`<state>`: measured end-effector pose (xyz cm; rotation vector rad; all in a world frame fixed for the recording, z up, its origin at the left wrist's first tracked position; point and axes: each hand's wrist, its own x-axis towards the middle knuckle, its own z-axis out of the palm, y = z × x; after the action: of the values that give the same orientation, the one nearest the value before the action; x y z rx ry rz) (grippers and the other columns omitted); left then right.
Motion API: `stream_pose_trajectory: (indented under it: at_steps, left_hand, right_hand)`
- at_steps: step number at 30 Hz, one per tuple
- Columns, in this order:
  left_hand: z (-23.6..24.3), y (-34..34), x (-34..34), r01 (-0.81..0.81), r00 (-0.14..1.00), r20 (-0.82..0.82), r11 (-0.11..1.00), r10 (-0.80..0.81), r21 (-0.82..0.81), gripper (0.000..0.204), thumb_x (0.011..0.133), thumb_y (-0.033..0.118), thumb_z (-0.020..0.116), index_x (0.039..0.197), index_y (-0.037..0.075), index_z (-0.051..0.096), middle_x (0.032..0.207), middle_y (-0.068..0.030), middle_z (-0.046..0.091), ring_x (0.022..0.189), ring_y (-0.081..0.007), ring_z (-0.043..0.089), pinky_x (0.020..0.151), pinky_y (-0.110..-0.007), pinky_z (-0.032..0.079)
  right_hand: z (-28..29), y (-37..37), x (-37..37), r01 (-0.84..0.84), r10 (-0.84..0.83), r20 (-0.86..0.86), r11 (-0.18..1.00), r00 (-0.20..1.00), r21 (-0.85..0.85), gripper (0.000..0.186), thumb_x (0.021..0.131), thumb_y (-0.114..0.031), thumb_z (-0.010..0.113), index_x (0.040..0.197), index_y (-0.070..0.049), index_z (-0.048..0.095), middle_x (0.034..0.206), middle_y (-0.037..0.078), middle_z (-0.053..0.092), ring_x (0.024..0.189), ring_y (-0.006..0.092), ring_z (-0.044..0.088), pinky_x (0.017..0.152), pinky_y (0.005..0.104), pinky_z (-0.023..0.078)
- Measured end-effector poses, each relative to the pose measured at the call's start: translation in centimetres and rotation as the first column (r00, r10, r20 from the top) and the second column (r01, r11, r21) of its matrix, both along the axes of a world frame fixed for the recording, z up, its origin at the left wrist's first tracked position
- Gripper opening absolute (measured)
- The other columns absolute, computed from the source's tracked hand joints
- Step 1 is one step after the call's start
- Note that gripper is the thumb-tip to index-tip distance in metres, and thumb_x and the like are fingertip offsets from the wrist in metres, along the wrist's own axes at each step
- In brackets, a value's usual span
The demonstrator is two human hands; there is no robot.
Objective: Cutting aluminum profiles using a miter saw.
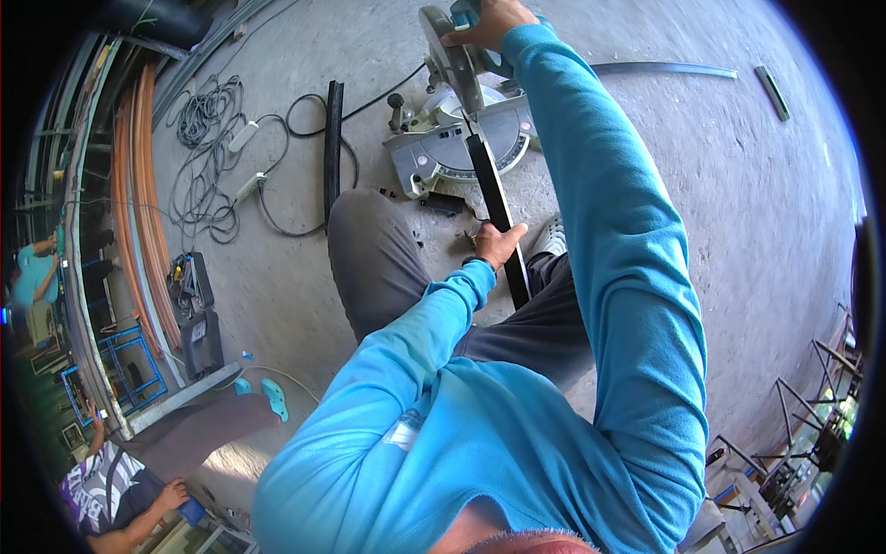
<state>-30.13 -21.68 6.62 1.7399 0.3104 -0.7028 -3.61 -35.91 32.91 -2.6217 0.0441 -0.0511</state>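
A grey mitre saw (429, 148) stands on the concrete floor ahead of me, with its blade guard (443, 51) raised at the top. My right hand (489, 20) is closed on the saw's teal handle. A long black metal bar (489, 185) runs from the saw's bed back between my legs, its far end near the blade. My left hand (498, 242) grips this bar near its middle, beside my right shoe (554, 235). Small dark offcuts (443, 204) lie at the front of the saw base.
Coiled cables with power strips (245, 134), another black bar (333, 157) and an open case (198, 337) lie left. Long orange profiles (138, 203) run along the far left, where two co-workers (37, 272) (111, 489) are present. Metal frames (784, 415) stand lower right.
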Motion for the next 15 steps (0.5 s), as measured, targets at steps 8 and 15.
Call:
stream_pose_trajectory:
  at_steps: [8, 15]
  left_hand:
    - [0.1, -0.3, 0.4, -0.022, 0.990, 0.142, 0.977, -0.008, 0.211, 0.062, 0.072, 0.053, 0.084, 0.098, -0.002, 0.071, 0.091, -0.0138, 0.074, 0.084, -0.0244, 0.071, 0.077, -0.037, 0.055]
    - [0.4, -0.6, 0.7, 0.018, 0.992, 0.120, 0.993, -0.032, 0.115, 0.075, 0.068, 0.060, 0.085, 0.095, -0.007, 0.067, 0.094, -0.0243, 0.072, 0.088, -0.0341, 0.072, 0.083, -0.040, 0.056]
  right_hand:
    - [0.2, 0.0, -0.5, 0.026, -0.026, -0.012, 1.000, 1.000, -0.008, 0.106, 0.069, -0.048, 0.087, 0.152, -0.008, 0.036, 0.134, 0.021, 0.062, 0.125, 0.0371, 0.059, 0.104, 0.0423, 0.049]
    - [0.1, 0.2, -0.2, 0.058, -0.059, -0.044, 0.998, 0.997, -0.020, 0.109, 0.068, -0.050, 0.088, 0.153, -0.009, 0.035, 0.133, 0.022, 0.062, 0.124, 0.0377, 0.059, 0.103, 0.0426, 0.049]
